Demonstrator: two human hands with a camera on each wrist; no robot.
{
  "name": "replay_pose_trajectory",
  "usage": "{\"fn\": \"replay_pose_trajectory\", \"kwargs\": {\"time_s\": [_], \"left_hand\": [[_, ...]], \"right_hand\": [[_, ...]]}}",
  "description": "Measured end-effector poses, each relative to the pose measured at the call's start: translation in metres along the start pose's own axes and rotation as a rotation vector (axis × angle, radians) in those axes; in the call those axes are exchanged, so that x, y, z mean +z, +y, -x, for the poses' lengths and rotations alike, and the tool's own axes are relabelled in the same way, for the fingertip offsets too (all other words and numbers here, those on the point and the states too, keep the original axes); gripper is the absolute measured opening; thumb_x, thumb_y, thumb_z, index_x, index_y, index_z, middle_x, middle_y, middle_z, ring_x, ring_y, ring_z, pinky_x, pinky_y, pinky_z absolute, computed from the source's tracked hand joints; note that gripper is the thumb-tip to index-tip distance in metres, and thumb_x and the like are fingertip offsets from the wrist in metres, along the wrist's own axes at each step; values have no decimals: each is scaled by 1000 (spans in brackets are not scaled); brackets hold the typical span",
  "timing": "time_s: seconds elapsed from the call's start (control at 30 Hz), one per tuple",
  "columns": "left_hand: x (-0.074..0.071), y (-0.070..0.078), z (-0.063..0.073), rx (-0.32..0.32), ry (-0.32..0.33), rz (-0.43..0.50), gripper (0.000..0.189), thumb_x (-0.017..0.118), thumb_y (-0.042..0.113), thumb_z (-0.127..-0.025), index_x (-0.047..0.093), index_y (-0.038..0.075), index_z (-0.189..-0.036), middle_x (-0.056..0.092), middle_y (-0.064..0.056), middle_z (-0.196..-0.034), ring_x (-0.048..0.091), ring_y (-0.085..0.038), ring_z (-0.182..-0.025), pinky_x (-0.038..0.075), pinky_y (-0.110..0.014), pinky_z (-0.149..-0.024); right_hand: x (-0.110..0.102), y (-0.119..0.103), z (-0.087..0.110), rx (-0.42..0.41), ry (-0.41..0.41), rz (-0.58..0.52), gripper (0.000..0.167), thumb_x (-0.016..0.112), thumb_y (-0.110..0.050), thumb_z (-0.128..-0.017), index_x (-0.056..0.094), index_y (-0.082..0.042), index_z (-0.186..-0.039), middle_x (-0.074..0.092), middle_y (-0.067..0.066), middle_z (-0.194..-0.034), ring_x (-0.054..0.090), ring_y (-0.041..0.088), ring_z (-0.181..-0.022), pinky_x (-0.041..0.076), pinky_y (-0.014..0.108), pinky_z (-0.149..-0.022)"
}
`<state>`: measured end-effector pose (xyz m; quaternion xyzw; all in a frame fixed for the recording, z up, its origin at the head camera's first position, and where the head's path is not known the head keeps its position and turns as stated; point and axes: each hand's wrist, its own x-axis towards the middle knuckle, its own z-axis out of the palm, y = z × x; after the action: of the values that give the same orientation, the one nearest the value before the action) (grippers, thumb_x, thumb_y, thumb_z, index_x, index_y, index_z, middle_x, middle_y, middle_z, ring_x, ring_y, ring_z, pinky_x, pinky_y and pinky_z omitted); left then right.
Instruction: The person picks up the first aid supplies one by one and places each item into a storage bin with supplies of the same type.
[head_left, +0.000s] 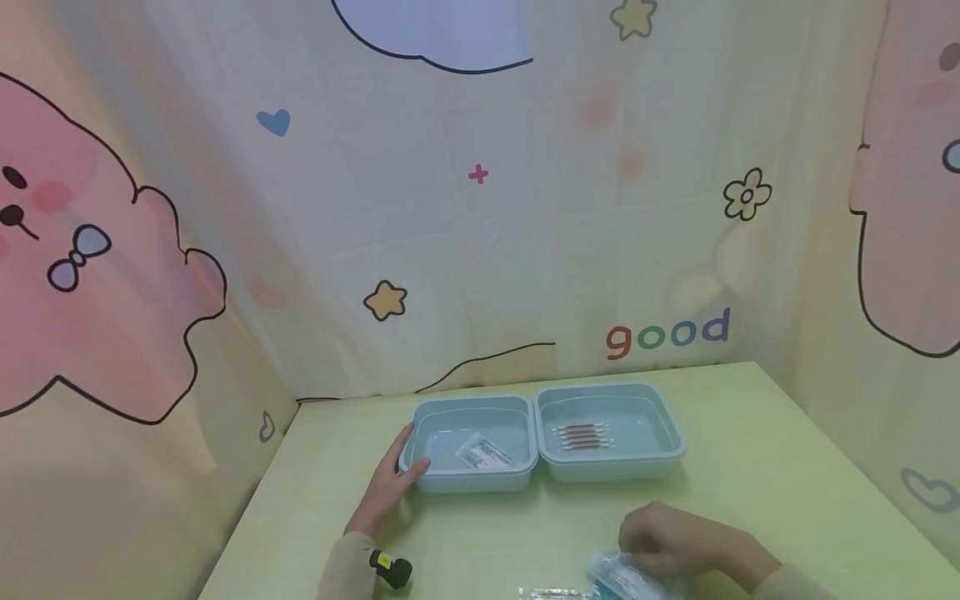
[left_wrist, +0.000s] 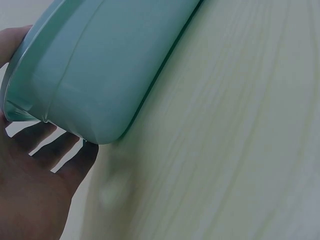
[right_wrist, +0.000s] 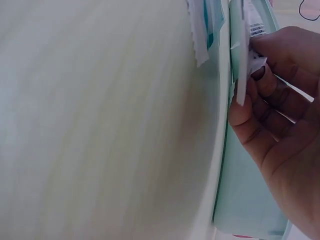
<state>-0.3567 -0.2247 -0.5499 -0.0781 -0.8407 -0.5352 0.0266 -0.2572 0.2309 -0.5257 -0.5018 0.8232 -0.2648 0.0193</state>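
My left hand (head_left: 382, 492) grips the left end of a light blue plastic tray (head_left: 480, 482), thumb over its rim; in the left wrist view its fingers lie against the tray's outer wall (left_wrist: 110, 75). A white printed packet (head_left: 483, 452) lies in that tray. At the near edge of the head view my right hand (head_left: 675, 537) is curled above a clear plastic bundle with blue in it (head_left: 626, 575). In the right wrist view, thumb and fingers pinch a thin white packet (right_wrist: 242, 75) with print, seen nearly edge-on. Its contents are hidden.
A second light blue tray (head_left: 615, 471) adjoins the first on the right, holding several cotton swabs (head_left: 585, 437). Another clear wrapper (head_left: 555, 594) lies at the near edge. In the right wrist view a pale green container (right_wrist: 247, 195) stands behind my hand. Printed curtains enclose the table.
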Motion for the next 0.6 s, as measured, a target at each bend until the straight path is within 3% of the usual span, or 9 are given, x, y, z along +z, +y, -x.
{"fn": "replay_pose_trajectory", "kwargs": {"time_s": [0.6], "left_hand": [[-1,-3,-1,-15,-3,-3,72,65,39,-92,27,35,-153,24,-10,-161,22,-39,-147,17,-66,-114]], "right_hand": [[0,-2,2,16,14,-55,13,66,-12,-90,62,-23,-85,52,-19,-75,46,-9,-68,44,11,-58]]}}
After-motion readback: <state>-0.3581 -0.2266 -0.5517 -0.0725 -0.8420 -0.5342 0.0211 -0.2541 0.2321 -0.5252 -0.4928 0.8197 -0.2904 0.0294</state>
